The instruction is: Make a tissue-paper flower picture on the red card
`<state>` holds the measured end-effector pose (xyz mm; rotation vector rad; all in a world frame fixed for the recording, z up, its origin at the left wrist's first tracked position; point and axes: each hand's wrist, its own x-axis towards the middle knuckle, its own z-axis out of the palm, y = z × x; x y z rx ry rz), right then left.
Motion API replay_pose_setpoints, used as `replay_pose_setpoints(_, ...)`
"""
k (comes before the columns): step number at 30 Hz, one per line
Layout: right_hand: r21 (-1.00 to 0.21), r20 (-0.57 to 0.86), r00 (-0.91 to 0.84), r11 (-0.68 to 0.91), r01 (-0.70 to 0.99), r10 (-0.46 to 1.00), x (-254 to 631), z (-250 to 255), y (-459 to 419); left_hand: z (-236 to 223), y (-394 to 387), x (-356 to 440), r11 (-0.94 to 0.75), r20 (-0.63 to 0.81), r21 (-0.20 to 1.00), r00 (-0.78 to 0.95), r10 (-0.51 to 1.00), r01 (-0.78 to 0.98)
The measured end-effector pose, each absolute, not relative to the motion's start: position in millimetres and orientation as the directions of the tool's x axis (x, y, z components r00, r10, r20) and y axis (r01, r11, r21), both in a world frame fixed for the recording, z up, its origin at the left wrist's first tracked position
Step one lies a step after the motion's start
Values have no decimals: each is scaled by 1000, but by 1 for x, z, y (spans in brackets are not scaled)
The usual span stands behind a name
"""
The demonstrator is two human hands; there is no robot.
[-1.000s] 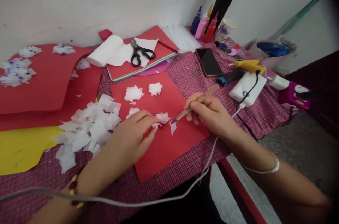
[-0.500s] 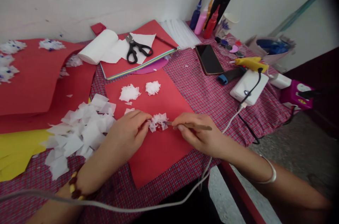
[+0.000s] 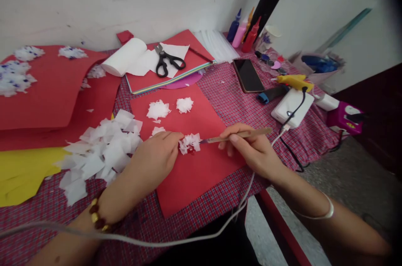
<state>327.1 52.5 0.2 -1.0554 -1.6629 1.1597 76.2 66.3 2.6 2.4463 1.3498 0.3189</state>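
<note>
A wooden-handled paintbrush lies across the fingers of my right hand, which is closed around it. Its dark tip points left and meets, or almost meets, the right side of a ruffled tuft of white tissue paper. My left hand is at the tuft's left edge, fingers drawn together; whatever may be between the fingertips is hidden. Under both hands lies a red paper sheet. Two fuller white tufts, one left and one right, sit higher on it, and another is partly covered by my left hand.
Loose white paper squares are heaped at left, beside yellow paper. Scissors and a paper roll lie behind. At right are a phone, a yellow glue gun and a white power bank. A cable crosses the foreground.
My right hand has shifted right and up, grip farther back, so more of the paintbrush shows between fingers and tuft. My left hand stays by the tuft. The whole view has shifted slightly.
</note>
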Motion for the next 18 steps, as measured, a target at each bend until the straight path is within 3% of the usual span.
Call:
replay_pose_setpoints(3, -984, 89, -280, 128, 123, 956, 328, 4, 53, 20, 68, 62, -479, 144, 454, 469, 871, 751)
replay_pose_setpoints(6, -980, 83, -290, 131, 153, 953, 325, 17, 54, 56, 61, 30, -318, 289, 522, 186, 939, 792)
replay_pose_setpoints(9, -955, 156, -337, 228, 189, 929, 313, 32, 63, 83, 39, -4, -154, 264, 532, 9, 964, 832)
replay_pose_setpoints(11, -937, 196, -408, 293, 189, 892, 299, 38, 72, 84, 19, -22, -134, 195, 497, 40, 980, 857)
replay_pose_setpoints(13, -927, 230, -472, 339, 160, 851, 284, 39, 82, 69, -2, -35, -225, 170, 423, 166, 971, 878)
replay_pose_setpoints(15, -928, 237, -513, 348, 132, 825, 272, 36, 89, 48, -20, -43, -352, 201, 285, 303, 931, 892)
replay_pose_setpoints(18, -946, 217, -523, 310, 97, 824, 261, 26, 95, 18, -36, -48, -416, 151, 70, 402, 903, 907)
